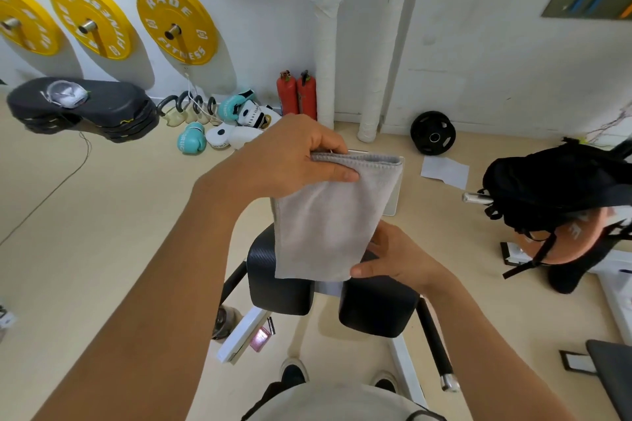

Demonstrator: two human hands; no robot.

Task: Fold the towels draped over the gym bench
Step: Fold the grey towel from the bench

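**Grey towel held folded above the padded desk**

The one container in sight is a black backpack (561, 188) of soft, crumpled fabric with dangling straps, resting on an orange rounded shape at the right; what is inside it cannot be seen.

The grey towel (335, 215) is in the air, above the desk (284, 290), touching neither pad. It is a soft, matte cloth with a fine nap, doubled into a tall rectangle. Its top edge shows stacked layers with a stitched hem, and the lower edge hangs straight.

The left hand (294, 161) has its grip pinched on the towel's top left corner, thumb across the front and fingers curled behind. The right hand (396, 260) has its grip closed on the lower right corner, thumb on the front face, fingers behind the cloth.

The desk has two black cushions with a woven, carbon-like texture and rounded corners, on a white frame with black tubular bars.

On the wall hang round yellow weight plates (178, 22) with white lettering. Two red cylindrical fire extinguishers (297, 96) stand on the smooth beige floor, near teal and white boxing gloves (191, 142).
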